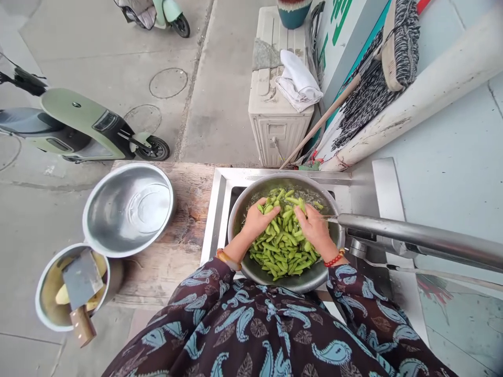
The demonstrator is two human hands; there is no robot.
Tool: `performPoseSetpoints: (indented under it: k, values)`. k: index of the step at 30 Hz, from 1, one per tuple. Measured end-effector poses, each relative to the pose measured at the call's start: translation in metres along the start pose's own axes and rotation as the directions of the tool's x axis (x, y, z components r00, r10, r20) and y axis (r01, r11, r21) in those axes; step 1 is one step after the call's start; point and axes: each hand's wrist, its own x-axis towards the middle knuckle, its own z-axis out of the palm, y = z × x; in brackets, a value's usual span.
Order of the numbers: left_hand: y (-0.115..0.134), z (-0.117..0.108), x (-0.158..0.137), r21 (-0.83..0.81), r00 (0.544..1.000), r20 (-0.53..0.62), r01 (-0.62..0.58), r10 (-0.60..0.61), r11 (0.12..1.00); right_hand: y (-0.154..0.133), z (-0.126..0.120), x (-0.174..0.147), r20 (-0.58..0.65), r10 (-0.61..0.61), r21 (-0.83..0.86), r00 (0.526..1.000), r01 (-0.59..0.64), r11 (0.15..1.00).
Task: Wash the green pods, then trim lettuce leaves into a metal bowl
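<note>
Green edamame pods (285,246) fill much of a large steel basin (293,287), with water around them, bubbling toward the far side. My left hand (258,219) reaches in from the left, its fingers curled under several pods and the thumb over them. Opposite it, my right hand (315,228) closes on more pods, thumb and fingers around them. Some fingertips are hidden among the pods. The basin sits in a metal sink (214,214), and a faucet (369,224) extends over its right rim.
A second steel bowl (113,222) stands on a wooden board (188,220) to the left. Beside it, a pot (113,277) carries a cleaver (81,280) across pale peeled pieces. Beyond the sink are a boxy outdoor unit (271,99) with a white cloth (301,84), a mop (359,112) and a scooter (78,123).
</note>
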Motion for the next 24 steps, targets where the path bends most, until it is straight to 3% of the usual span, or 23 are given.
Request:
performPoseSetpoints:
  k: [3, 6, 9, 11, 14, 16, 20, 24]
  values:
    - [-0.006, -0.015, -0.008, 0.013, 0.999, 0.015, 0.033, -0.033, 0.999, 0.016, -0.02, -0.005, 0.076, 0.027, 0.071, 0.997, -0.033, 0.997]
    - [-0.023, -0.021, -0.017, 0.04, 0.997, 0.005, 0.079, -0.079, 0.996, 0.042, -0.025, -0.008, 0.078, 0.11, 0.106, 0.991, -0.118, 0.987]
    - [-0.036, -0.009, -0.017, 0.011, 0.984, 0.035, 0.175, -0.175, 0.985, 0.056, -0.005, -0.004, 0.132, 0.267, 0.14, 0.955, -0.284, 0.948]
    - [-0.037, 0.006, -0.009, -0.039, 0.972, 0.091, 0.221, -0.217, 0.974, 0.053, 0.017, 0.004, 0.206, 0.279, 0.145, 0.938, -0.311, 0.939]
    - [-0.033, 0.022, 0.004, -0.086, 0.975, 0.146, 0.179, -0.166, 0.98, 0.037, 0.042, 0.015, 0.212, 0.107, 0.11, 0.971, -0.133, 0.985]
    - [-0.032, 0.027, 0.008, -0.062, 0.988, 0.12, 0.101, -0.093, 0.993, 0.025, 0.047, 0.016, 0.161, -0.004, 0.042, 0.987, -0.003, 0.999]
    - [-0.034, 0.027, 0.006, 0.086, 1.0, -0.014, -0.009, 0.01, 0.996, 0.009, 0.034, 0.008, 0.054, -0.096, -0.101, 0.994, 0.102, 0.99]
    - [-0.033, 0.016, 0.009, 0.16, 0.997, -0.072, -0.005, 0.016, 0.987, 0.016, 0.007, 0.001, 0.043, -0.097, -0.168, 0.994, 0.103, 0.98]
